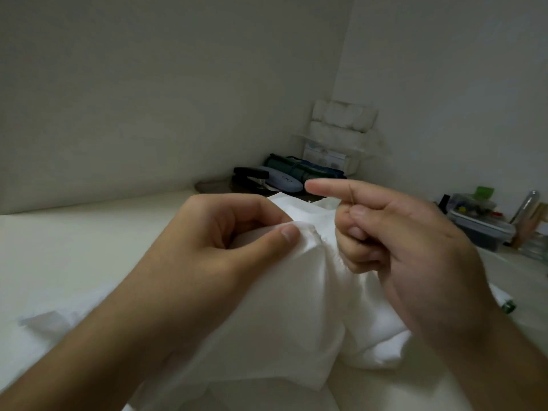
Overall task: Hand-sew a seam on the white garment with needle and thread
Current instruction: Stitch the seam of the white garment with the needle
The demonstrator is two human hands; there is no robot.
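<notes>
Left hand (225,232) at 9 o'clock, pinching garment (296,292) fold; right hand (409,241) at 3 o'clock, pinching needle (352,194) (forefinger straight, thread unclear).

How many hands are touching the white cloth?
2. The left hand pinches a fold of the white garment; the right hand, holding the needle, rests against it.
</notes>
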